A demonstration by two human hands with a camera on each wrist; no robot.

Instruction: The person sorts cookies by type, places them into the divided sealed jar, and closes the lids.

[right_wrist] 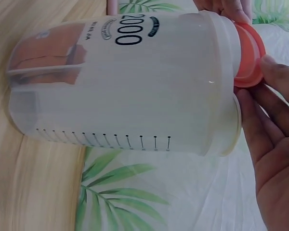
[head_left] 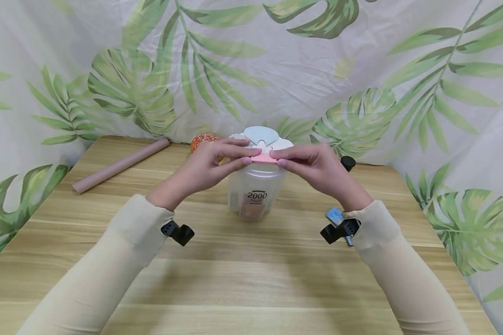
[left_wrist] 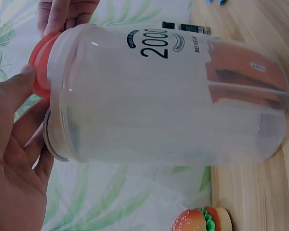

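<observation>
A clear plastic storage canister [head_left: 257, 190] marked 2000 stands upright on the wooden table. Its white lid [head_left: 239, 136] carries a pale blue flap [head_left: 261, 135] at the back and a pink flap [head_left: 264, 158] at the front. My left hand [head_left: 218, 160] pinches the pink flap's left edge between thumb and fingers. At the other edge, my right hand [head_left: 314, 165] pinches it likewise. In the right wrist view the flap [right_wrist: 249, 55] is tilted up, its underside showing. Orange-brown packets [left_wrist: 250, 72] lie inside, at the canister's bottom.
A long pink tube [head_left: 121, 166] lies at the back left of the table. Behind my left hand sits a toy hamburger [left_wrist: 202, 220]. A blue packet [head_left: 334, 215] lies partly hidden under my right wrist, and a black round-topped object [head_left: 348, 162] stands behind my right hand.
</observation>
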